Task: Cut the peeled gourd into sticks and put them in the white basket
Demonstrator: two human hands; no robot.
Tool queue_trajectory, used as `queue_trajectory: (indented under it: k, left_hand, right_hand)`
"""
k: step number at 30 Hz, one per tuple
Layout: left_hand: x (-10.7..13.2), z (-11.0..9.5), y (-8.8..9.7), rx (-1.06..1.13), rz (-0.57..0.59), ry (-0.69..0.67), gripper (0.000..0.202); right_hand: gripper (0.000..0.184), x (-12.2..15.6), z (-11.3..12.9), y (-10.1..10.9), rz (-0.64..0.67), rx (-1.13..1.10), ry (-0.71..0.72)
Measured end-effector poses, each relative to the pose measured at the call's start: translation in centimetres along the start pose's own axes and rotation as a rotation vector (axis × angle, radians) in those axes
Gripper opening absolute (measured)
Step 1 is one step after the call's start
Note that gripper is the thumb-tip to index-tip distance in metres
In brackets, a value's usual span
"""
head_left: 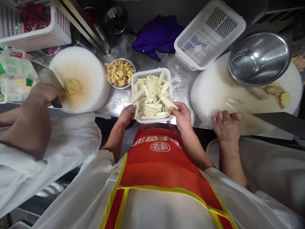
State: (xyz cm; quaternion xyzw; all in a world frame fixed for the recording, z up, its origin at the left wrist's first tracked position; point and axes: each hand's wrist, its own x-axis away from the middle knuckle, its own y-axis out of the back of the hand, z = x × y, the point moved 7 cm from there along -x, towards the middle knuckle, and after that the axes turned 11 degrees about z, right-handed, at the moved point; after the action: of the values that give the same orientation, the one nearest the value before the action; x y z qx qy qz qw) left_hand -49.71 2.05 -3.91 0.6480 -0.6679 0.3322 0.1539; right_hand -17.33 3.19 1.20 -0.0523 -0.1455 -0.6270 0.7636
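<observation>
In front of me a white plastic basket holds a heap of pale, thick-cut vegetable strips, possibly peeled eggplant. My left hand is at the basket's near left corner, thumb and fingers closed on one upright strip. At the near right side, my right hand pinches the end of a long strip that lies slantwise over the heap. A metal bowl of knobbly yellowish pieces, perhaps ginger, stands just beyond the basket to the left.
A co-worker's hand on the left grips a cleaver over a round cutting board. To the right, another person's hand rests by a knife on a second board, with a steel bowl. Behind are a purple cloth and a white basket.
</observation>
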Motion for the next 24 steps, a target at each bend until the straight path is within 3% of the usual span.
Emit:
queue_trajectory:
  k: [2,4,10,15,18,21,24]
  left_hand:
    - [-0.1,0.2,0.2,-0.009,-0.032,0.011,0.019]
    - [-0.2,0.3,0.2,-0.018,-0.036,0.001,0.024]
    - [-0.6,0.5,0.0,-0.071,-0.005,-0.048,0.035]
    - [-1.0,1.1,-0.4,-0.197,-0.039,-0.039,0.033]
    - [-0.9,1.4,-0.9,-0.276,-0.01,-0.042,0.028]
    - [-0.4,0.7,-0.9,-0.478,-0.053,-0.127,0.019]
    - [0.5,-0.3,-2.2,-0.846,-0.029,-0.247,0.016]
  right_hand:
    - [0.032,-1.6,-0.8,-3.7,-0.024,-0.027,-0.019]
    - [0.034,-2.6,-1.5,-5.8,-0.049,-0.089,-0.053]
    - [0.037,-3.1,-0.1,-6.4,-0.033,-0.199,-0.066]
    - [0.04,-4.3,1.3,-7.6,0.122,0.0,0.012]
    - [0.028,-3.2,1.0,-5.2,0.137,0.283,0.029]
    - [0.026,0.0,0.7,0.5,0.12,0.365,0.049]
    - [0.027,3.0,0.9,6.5,0.025,0.352,0.074]
